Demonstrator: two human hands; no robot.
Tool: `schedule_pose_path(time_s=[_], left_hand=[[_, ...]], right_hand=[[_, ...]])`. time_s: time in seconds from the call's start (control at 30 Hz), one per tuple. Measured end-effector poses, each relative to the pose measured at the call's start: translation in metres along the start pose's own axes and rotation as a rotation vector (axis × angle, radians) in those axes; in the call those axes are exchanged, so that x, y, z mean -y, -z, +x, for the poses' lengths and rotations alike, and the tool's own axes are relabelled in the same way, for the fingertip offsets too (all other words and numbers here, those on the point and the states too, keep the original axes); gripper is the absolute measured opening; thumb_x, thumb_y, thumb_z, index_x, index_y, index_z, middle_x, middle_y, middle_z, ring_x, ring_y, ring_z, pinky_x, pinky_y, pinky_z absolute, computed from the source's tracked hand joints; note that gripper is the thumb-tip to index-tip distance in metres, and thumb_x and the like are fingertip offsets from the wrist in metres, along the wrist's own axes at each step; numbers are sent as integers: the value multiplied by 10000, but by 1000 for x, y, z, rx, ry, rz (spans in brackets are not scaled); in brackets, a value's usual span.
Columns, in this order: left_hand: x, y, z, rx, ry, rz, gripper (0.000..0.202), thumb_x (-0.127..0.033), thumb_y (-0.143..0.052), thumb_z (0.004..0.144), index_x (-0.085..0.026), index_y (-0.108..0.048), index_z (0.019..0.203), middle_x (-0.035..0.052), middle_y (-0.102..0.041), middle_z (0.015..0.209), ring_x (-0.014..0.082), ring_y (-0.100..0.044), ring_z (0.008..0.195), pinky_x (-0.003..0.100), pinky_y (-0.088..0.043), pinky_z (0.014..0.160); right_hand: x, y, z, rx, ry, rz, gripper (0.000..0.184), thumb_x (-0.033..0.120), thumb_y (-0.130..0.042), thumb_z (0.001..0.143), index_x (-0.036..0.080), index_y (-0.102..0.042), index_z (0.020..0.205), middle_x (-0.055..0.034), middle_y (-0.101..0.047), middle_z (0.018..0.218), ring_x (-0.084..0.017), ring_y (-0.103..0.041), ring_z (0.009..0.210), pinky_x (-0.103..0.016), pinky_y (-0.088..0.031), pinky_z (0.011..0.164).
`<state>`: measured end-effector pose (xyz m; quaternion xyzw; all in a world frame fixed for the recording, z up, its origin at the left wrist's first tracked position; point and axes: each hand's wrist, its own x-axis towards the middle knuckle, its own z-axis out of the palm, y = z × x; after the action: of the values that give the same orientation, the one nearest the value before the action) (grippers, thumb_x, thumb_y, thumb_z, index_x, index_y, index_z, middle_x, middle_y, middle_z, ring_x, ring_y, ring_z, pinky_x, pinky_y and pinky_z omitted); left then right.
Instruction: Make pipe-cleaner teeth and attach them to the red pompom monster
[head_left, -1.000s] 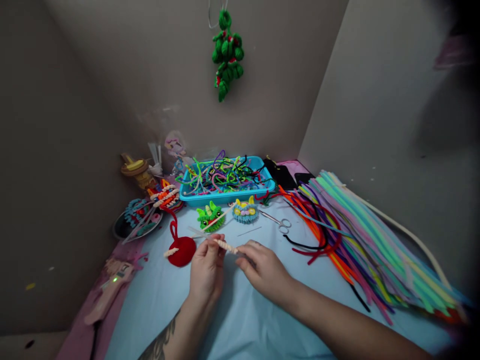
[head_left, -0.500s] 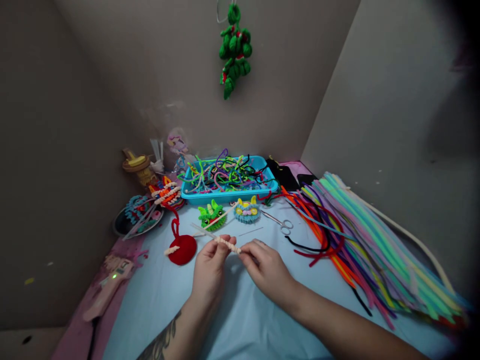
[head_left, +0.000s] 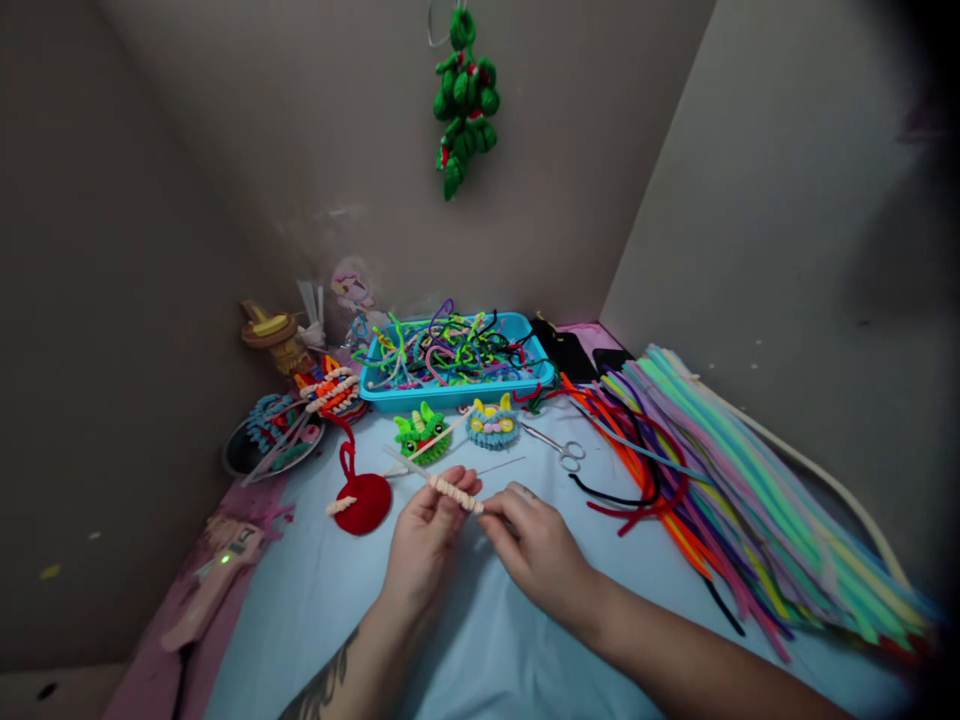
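A thin stick with a cream pipe cleaner coiled round it (head_left: 453, 491) lies between both hands over the light blue table (head_left: 487, 640). My left hand (head_left: 427, 535) pinches the stick at the coil's left end, fingers closed. My right hand (head_left: 536, 545) pinches the coil's right end with thumb and fingertips. A red round pipe-cleaner piece with a loop (head_left: 361, 497) lies just left of my left hand.
A blue tray of tangled pipe cleaners (head_left: 454, 358) stands at the back. A green figure (head_left: 421, 433), a blue figure (head_left: 492, 422) and scissors (head_left: 559, 446) lie before it. Long coloured pipe cleaners (head_left: 742, 490) fan out at right. A glue gun (head_left: 214, 580) lies at left. A green ornament (head_left: 461, 100) hangs above.
Both hands have shifted slightly right and nearer together along the stick, turning the coil. The view has drifted a little.
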<state>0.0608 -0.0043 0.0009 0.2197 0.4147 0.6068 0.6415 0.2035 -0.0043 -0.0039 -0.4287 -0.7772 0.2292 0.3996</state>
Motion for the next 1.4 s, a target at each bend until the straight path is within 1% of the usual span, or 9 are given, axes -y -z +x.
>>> schedule_pose_path(time_s=[0.13,0.43,0.6,0.7,0.87,1.0,1.13,1.27,1.4], left_hand=[[3,4,-1,57,-12,91,292,-356,-808,625,-136,-701,784,80,-737,788,204,-684,834,306,-493,804],[-1,5,1,47,-33,-1,272,-352,-826,598,-144,-710,731,55,-725,734,178,-678,788,269,-493,754],[0,2,-1,196,52,136,466,-379,-833,575,-150,-731,967,146,-711,1058,269,-627,1026,357,-457,904],[-1,0,-2,224,59,234,424,-418,-794,625,-120,-748,923,179,-683,1116,298,-610,1045,382,-436,928],[0,3,-2,101,-80,207,341,-474,-736,677,-140,-727,747,120,-717,865,264,-630,950,343,-458,853],[2,6,-3,48,-97,160,351,-476,-739,673,-138,-697,757,84,-702,747,180,-634,718,265,-474,666],[-2,7,-3,-54,-124,59,344,-451,-784,624,-142,-691,743,53,-710,717,162,-659,709,258,-492,697],[-21,10,4,-118,-204,-42,320,-423,-812,597,-152,-696,721,24,-705,699,142,-669,698,259,-511,733],[-51,21,13,-227,-411,-84,333,-435,-833,552,-188,-700,733,5,-711,706,143,-666,693,282,-520,739]], right_hand=[[2,1,2,-5,19,24,112,137,-470,883,196,-553,838,-27,-578,770,-166,-574,725,-273,-435,648],[8,3,3,-3,-1,66,108,140,-479,868,186,-565,819,-22,-565,746,-157,-555,690,-261,-429,623],[4,5,5,-3,-152,244,102,180,-524,856,188,-613,807,-12,-610,726,-145,-571,678,-240,-437,608],[2,6,5,47,-183,322,122,235,-527,867,186,-637,846,-22,-638,747,-152,-583,686,-243,-442,608],[2,1,-1,179,-178,273,200,252,-465,901,192,-582,751,4,-583,659,-138,-553,619,-229,-400,558],[2,-2,-6,228,-168,191,244,243,-414,927,202,-501,703,19,-556,625,-126,-536,584,-220,-369,536],[2,-4,-11,259,-122,128,238,253,-388,945,208,-491,736,14,-573,661,-129,-544,598,-225,-370,547],[-3,-4,-10,332,-96,71,195,232,-401,938,212,-535,798,6,-609,709,-140,-578,643,-235,-400,584],[-28,12,3,411,-75,-70,183,143,-460,879,215,-594,777,-12,-627,744,-166,-605,706,-259,-434,633]])
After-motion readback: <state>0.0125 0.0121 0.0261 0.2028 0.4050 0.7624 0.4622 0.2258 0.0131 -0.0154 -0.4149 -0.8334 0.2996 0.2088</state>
